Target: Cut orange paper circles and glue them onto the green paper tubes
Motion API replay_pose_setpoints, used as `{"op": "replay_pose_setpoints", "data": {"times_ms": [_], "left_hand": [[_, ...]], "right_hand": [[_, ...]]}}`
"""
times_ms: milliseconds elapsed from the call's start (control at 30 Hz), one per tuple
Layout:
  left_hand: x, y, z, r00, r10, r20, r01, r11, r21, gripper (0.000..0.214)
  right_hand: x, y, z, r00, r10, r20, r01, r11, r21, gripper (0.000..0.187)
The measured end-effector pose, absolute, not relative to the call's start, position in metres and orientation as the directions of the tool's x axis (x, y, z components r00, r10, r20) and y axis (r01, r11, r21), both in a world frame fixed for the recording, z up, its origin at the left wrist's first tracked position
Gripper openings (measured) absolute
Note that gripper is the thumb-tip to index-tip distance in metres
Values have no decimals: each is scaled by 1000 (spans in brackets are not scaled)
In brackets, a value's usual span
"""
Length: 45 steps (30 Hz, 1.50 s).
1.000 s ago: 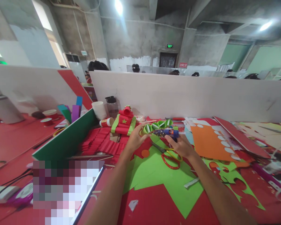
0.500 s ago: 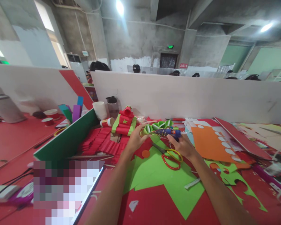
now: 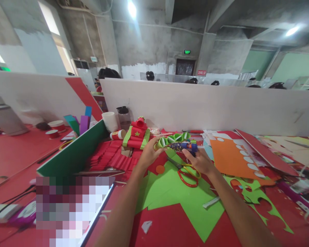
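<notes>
Change slight | green paper loops (image 3: 173,138) pinched in left hand (image 3: 147,154) as before | blue tool (image 3: 184,146) clasped in right hand (image 3: 199,161), touching loops.

A shared craft workroom in a bare concrete hall: white partition boards (image 3: 211,106) divide rows of seated people, and the counter (image 3: 170,223) is strewn with cut coloured paper (image 3: 175,192) and scissors (image 3: 186,173).

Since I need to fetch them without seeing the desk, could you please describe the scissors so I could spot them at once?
Below the long white partition lies a big light-green paper sheet. The scissors rest on it, just beneath the right hand. Their red and yellow loop handles set them apart from the flat paper cut-outs around them.
</notes>
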State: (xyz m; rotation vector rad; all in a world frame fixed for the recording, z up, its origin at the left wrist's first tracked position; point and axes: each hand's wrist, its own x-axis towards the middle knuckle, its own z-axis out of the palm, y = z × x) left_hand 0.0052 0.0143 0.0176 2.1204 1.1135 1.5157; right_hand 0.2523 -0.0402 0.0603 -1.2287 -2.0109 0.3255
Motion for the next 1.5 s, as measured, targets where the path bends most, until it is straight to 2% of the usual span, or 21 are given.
{"op": "replay_pose_setpoints", "data": {"times_ms": [200, 400, 1500], "left_hand": [[4, 15, 17, 146, 739, 657, 410, -650, 640, 48], [4, 14, 17, 144, 741, 656, 410, -648, 642, 48], [5, 13, 16, 228, 692, 685, 443, -700, 560, 49]], "right_hand": [[255, -39, 63, -271, 827, 492, 655, 534, -535, 40], [256, -41, 67, -250, 840, 481, 633, 518, -576, 35], [256, -37, 63, -138, 833, 536, 684, 471, -557, 41]]}}
